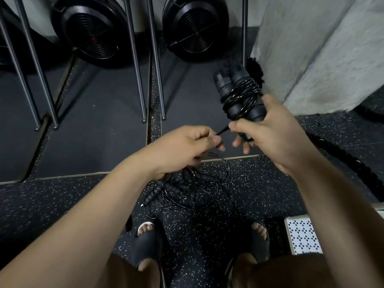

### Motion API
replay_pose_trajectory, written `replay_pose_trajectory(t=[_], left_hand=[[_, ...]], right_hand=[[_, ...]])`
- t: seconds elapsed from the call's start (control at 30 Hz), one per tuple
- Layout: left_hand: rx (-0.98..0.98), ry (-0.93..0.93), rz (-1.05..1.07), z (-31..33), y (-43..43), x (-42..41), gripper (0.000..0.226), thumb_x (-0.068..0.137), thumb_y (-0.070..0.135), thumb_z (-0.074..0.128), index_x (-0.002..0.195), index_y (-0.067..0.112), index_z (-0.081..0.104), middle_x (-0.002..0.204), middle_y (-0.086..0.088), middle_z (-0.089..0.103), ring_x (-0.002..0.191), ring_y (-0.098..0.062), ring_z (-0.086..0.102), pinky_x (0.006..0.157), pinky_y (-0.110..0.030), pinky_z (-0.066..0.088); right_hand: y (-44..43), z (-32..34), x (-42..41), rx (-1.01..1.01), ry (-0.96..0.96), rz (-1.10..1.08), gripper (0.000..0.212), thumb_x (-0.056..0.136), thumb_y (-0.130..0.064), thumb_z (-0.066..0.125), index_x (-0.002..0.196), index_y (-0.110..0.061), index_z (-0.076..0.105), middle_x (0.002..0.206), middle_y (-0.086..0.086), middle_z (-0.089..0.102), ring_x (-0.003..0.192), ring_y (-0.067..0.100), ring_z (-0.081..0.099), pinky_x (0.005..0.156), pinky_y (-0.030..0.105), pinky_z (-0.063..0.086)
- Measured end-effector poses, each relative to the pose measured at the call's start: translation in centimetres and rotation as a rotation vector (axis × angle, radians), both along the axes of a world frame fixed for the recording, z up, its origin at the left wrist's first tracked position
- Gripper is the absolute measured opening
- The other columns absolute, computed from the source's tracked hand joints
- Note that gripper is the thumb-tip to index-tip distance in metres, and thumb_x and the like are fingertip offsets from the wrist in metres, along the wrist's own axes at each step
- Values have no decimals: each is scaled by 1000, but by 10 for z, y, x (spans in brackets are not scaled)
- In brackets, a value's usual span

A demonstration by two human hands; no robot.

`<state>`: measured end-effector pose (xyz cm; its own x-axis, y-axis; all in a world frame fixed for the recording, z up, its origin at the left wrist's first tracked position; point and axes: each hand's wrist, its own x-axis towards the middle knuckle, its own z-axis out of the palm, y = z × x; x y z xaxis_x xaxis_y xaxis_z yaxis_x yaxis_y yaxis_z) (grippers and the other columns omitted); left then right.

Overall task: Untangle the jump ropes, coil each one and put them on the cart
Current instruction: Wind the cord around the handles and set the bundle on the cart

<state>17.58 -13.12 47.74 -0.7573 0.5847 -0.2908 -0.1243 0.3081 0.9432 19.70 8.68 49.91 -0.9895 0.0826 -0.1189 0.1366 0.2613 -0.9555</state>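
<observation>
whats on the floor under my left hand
A tangle of black jump ropes with ribbed handles lies on the speckled floor. The left hand and forearm cover its upper left edge.

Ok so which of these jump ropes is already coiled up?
The jump rope gripped in the right hand: its cord is wound tightly round its handles. The other ropes lie loose and tangled on the floor.

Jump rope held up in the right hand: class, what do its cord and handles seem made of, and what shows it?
Cord: thin, glossy black, probably plastic-coated wire; bright glints run along its turns. Handles: matte black, likely plastic or rubber; ridged, dull, no glints.
</observation>
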Motion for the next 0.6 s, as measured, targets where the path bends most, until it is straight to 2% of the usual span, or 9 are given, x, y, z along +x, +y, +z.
replay_pose_trajectory(t=[0.07,0.13,0.2,0.27,0.33,0.43,0.5,0.6], left_hand=[[-43,15,-1,4,-4,-2,34,112,31,53,110,3,72,65,5,31,55,-9,27,49,-19,27],[-89,3,7,9,-10,-3,39,112,32,50,109,-2,70,56,13,35,47,-3,31,47,-13,31],[-127,2,18,13,-18,-4,44,112,33,50,106,-6,68,51,16,34,42,0,31,43,-10,30],[-140,12,9,14,-24,-5,45,112,35,51,103,-6,68,55,11,29,45,-5,25,43,-13,27],[-208,42,-3,14,-29,-8,47,111,39,51,99,-1,71,55,10,30,46,-7,26,45,-15,29],[-302,38,6,16,-33,-12,50,110,45,52,94,2,73,52,13,36,44,-2,34,45,-13,34],[-325,21,-18,17,-35,-14,50,110,45,51,92,5,73,52,12,35,44,-4,33,45,-16,34],[-361,109,-12,16,-39,-13,48,109,49,51,83,15,73,52,11,35,49,-14,31,52,-27,28]], right_hand=[[3,1,1,132,-16,14,39,93,-14,80,119,-14,50,88,11,78,69,34,77,55,40,56],[7,4,1,278,3,-25,42,93,-15,80,118,-19,46,85,9,76,61,20,73,53,34,56],[12,6,0,313,39,-101,44,95,-12,78,118,-21,41,94,12,73,58,13,69,52,31,55],[16,7,-1,298,54,-155,47,96,-9,75,120,-22,37,97,16,71,55,10,66,49,26,52],[16,6,-1,331,71,-196,51,96,-8,74,123,-23,34,96,15,71,56,12,66,48,25,51],[16,8,-1,387,83,-273,58,95,-10,74,133,-26,34,98,7,70,73,24,73,60,43,61],[17,8,-1,437,100,-305,58,95,-9,72,139,-23,36,96,1,67,76,23,71,67,40,59],[22,5,-4,544,92,-297,50,95,-10,71,137,-17,43,94,-1,64,81,23,66,76,36,50]])
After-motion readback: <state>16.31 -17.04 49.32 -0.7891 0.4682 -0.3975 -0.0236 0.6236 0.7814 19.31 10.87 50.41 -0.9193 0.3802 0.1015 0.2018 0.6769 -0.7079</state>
